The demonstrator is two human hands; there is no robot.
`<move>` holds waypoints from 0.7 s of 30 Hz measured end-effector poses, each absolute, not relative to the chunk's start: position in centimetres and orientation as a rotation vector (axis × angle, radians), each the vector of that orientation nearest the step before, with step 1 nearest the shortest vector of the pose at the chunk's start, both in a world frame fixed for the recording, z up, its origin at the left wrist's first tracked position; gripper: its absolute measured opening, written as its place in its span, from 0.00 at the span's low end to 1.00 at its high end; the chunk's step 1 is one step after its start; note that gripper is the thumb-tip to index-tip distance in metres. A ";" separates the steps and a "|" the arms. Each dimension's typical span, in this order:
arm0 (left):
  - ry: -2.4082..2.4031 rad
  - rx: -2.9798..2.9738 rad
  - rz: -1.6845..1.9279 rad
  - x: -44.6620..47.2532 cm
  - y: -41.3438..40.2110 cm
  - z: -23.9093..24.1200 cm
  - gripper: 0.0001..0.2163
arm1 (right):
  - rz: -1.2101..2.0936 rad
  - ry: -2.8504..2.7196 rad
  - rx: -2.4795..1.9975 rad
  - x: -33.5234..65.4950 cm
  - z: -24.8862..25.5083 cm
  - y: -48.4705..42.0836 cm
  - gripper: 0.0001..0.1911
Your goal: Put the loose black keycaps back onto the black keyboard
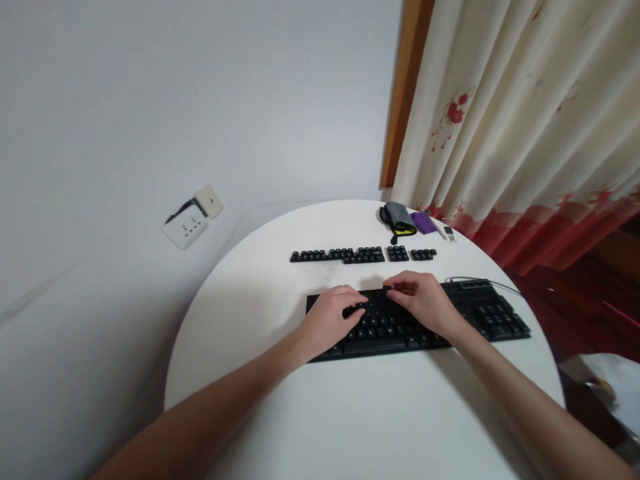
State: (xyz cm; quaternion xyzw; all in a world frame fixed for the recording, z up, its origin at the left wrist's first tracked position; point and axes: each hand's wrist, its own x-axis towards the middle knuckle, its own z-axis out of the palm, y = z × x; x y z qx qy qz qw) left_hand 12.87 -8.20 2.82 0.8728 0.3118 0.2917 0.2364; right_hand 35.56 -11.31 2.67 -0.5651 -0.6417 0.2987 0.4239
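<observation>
In the head view, a long black plastic keyboard [375, 345] lay on a round-edged white bench [240, 320], under the person's two hands. The left hand [331, 320] was over the left part of the keyboard. Its thumb and pointing finger were apart, with black keys showing in the gap. The right hand [423, 297] was over the middle, near the back edge. Its thumb and pointing finger had their tips close together by a small dark bit. It was too tiny to tell if the fingers were clamped on it.

Behind the keyboard, small black loose keys [364, 255] sat in three groups in a line. Farther back were a grey and black pouch with a yellow edge [400, 217] and a flat purple piece [423, 223]. A thin black cord [493, 284] curved behind the keyboard's right end.
</observation>
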 end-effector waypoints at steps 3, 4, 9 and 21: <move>0.893 2.432 0.791 13.1 -8.4 2.7 0.08 | 0.741 -1.684 -1.408 35.5 2.7 -11.8 0.08; 0.901 2.431 0.794 13.2 -8.4 2.6 0.08 | 0.733 -1.742 -1.404 35.4 2.7 -11.9 0.08; 0.855 2.434 0.790 13.5 -8.4 2.4 0.05 | 0.749 -2.023 -1.349 35.4 3.1 -12.0 0.07; 0.834 2.489 0.779 13.8 -8.7 1.9 0.08 | 0.619 -2.116 -1.382 35.1 2.6 -12.1 0.06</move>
